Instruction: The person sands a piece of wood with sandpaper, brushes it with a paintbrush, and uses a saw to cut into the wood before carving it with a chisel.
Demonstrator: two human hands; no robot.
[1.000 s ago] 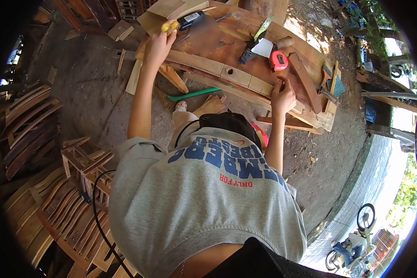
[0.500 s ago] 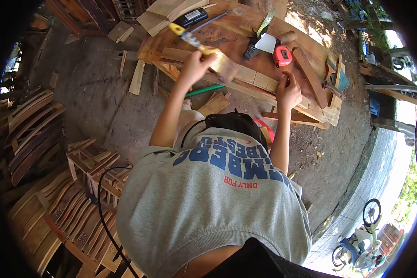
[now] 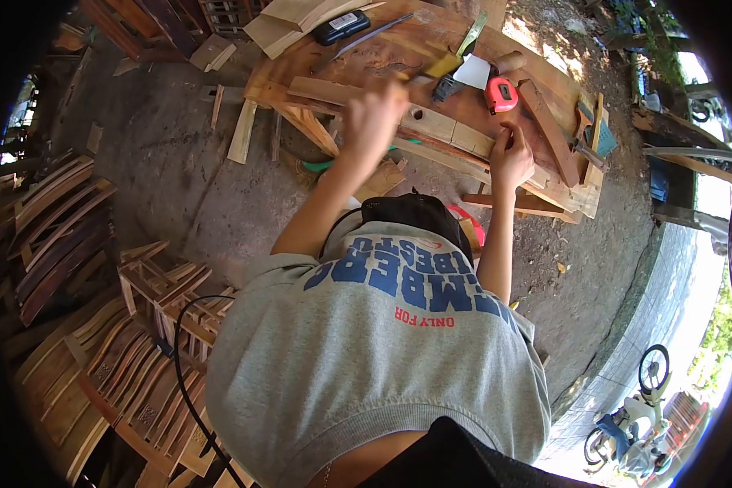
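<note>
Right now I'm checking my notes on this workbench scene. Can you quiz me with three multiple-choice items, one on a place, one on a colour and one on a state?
1. Where does the tape measure lie?
A. On the workbench, just beyond the right hand
B. On the ground among the stacked wood
C. Hung on a wall

2. What colour shows on the tool in the left hand?
A. Green
B. Yellow
C. White

3. How is the left hand?
A. Flat and open on the bench top
B. Shut around the tool, over the workbench
C. Hanging at the person's side

Answers:
1. A: the red case sits on the bench top, just past the right hand's fingers.
2. B: the blurred end sticking out of the fist is yellow.
3. B: the fingers are curled into a fist, and the tool reaches out of it.
</note>
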